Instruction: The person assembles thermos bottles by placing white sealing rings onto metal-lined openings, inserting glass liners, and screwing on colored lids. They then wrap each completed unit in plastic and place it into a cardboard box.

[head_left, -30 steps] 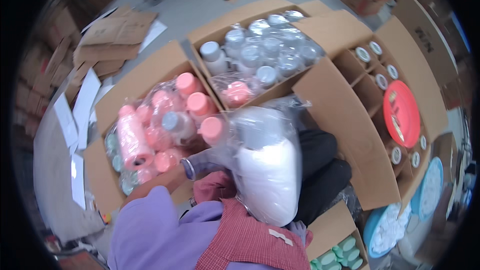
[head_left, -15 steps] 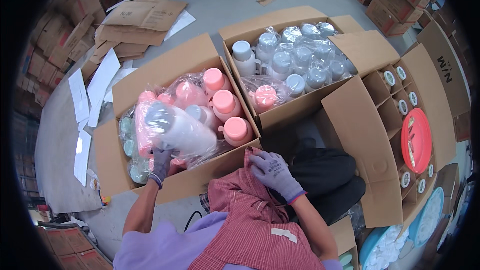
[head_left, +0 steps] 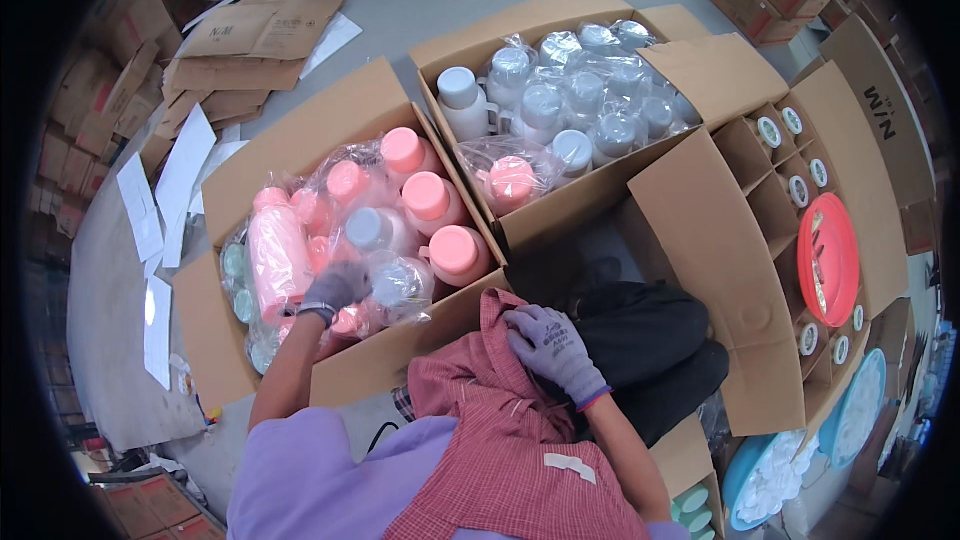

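Note:
My left hand [head_left: 338, 288], in a grey glove, is inside the left carton [head_left: 365, 372], blurred by motion. Its fingers are against or beside a thermos flask [head_left: 400, 285] with a grey cap in a clear plastic bag; their grip is unclear. Left of it a pink bagged flask [head_left: 278, 245] leans in the carton. Several pink-capped flasks [head_left: 427, 196] stand along the right side, with another grey-capped flask [head_left: 370, 230] among them. My right hand [head_left: 556, 348], also gloved, lies with fingers extended on the red checked cloth [head_left: 470, 380] over my lap, holding nothing.
A second carton [head_left: 590, 190] behind holds grey-capped flasks and one pink-capped flask. To the right, a divided carton [head_left: 715, 280] holds several round-topped items and a red plastic tray [head_left: 828, 260]. Blue basins [head_left: 740, 480] stand lower right; flattened cardboard [head_left: 235, 35] lies far left.
The bagged grey-capped flask, earlier tilted above the pink ones, now sits lower and upright near the carton's front. My left hand has shifted slightly right and up. My right hand stays on the cloth.

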`<state>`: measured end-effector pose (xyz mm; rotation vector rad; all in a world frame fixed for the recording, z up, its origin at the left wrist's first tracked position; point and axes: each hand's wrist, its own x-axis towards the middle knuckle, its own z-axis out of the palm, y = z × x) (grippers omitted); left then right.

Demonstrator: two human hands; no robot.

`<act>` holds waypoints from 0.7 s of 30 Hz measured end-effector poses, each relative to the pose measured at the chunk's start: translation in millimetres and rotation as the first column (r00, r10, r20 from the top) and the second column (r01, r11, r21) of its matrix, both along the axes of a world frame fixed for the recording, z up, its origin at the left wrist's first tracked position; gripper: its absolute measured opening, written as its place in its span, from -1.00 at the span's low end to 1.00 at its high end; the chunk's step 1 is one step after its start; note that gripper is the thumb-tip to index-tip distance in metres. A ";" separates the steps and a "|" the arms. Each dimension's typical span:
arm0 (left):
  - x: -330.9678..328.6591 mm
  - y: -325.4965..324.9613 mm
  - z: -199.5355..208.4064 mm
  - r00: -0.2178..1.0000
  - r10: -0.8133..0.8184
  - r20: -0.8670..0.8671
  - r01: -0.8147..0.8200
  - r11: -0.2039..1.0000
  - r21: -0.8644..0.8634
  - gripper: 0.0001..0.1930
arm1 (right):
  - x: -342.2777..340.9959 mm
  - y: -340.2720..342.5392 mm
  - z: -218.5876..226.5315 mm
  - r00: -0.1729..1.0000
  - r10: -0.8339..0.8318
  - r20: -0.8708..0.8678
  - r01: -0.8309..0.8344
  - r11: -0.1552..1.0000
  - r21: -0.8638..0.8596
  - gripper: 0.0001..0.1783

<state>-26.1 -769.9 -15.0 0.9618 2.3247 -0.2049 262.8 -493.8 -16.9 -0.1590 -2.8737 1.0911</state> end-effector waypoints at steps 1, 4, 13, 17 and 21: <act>-2.9 39.3 23.6 0.998 0.065 0.022 -0.067 0.992 0.111 -0.66 | -0.6 2.7 -1.9 1.000 -0.008 0.006 0.008 1.000 0.001 -0.68; 12.5 98.7 4.2 0.997 -0.068 0.045 0.014 0.689 0.724 -0.37 | -6.1 -0.1 1.6 0.999 -0.028 -0.016 0.028 0.999 -0.020 -0.69; 39.0 116.9 58.7 0.987 -0.092 -0.130 0.150 0.812 0.564 -0.12 | -3.7 9.7 36.3 0.942 -0.335 -0.002 0.292 0.823 -0.488 -0.46; 60.2 113.9 201.5 0.980 0.000 -0.198 0.151 0.646 0.748 -0.14 | -31.0 11.1 47.9 0.793 -0.597 0.120 0.492 0.512 -0.704 -0.23; 95.4 99.2 258.6 0.989 0.133 -0.067 0.012 0.378 0.926 -0.09 | -27.9 45.6 88.3 0.792 -0.474 0.386 0.347 -0.171 -0.922 -0.15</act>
